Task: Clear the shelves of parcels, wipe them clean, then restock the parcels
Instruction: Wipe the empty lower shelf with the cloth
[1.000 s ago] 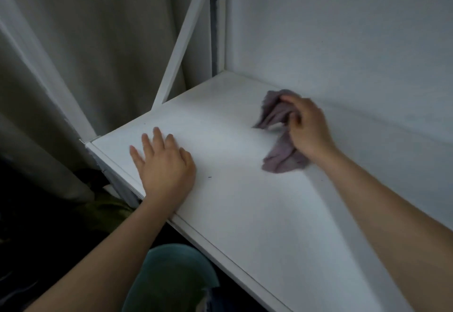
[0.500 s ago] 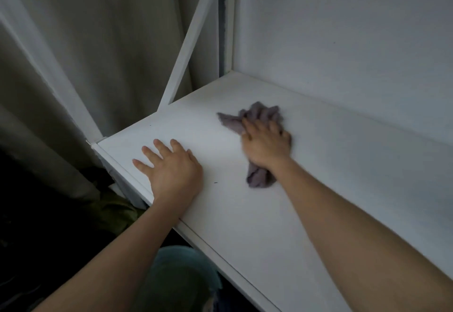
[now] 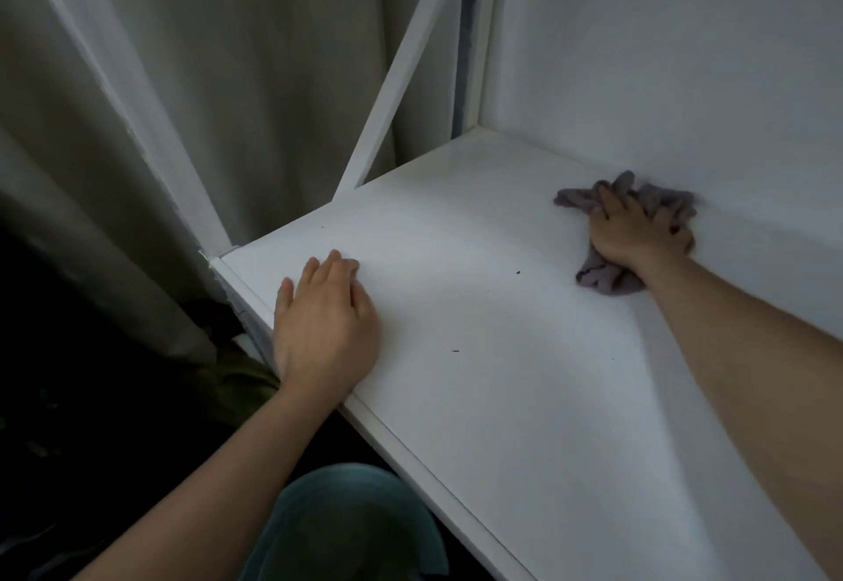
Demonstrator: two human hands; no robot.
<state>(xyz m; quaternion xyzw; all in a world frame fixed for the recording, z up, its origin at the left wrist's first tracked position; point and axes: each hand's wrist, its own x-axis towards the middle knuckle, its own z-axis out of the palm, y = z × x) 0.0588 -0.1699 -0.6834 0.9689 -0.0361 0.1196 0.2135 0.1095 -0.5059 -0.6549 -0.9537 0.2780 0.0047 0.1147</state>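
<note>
Cloth [image 3: 606,277] slid to back wall, right hand [image 3: 638,233] pressing it, left hand [image 3: 326,325] flat on shelf [image 3: 502,398]

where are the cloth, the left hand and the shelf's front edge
purple cloth [image 3: 606,277], head view, bunched end below the wrist
left hand [image 3: 326,329], head view, back of the hand
shelf front edge [image 3: 410,455], head view, white rim
</note>
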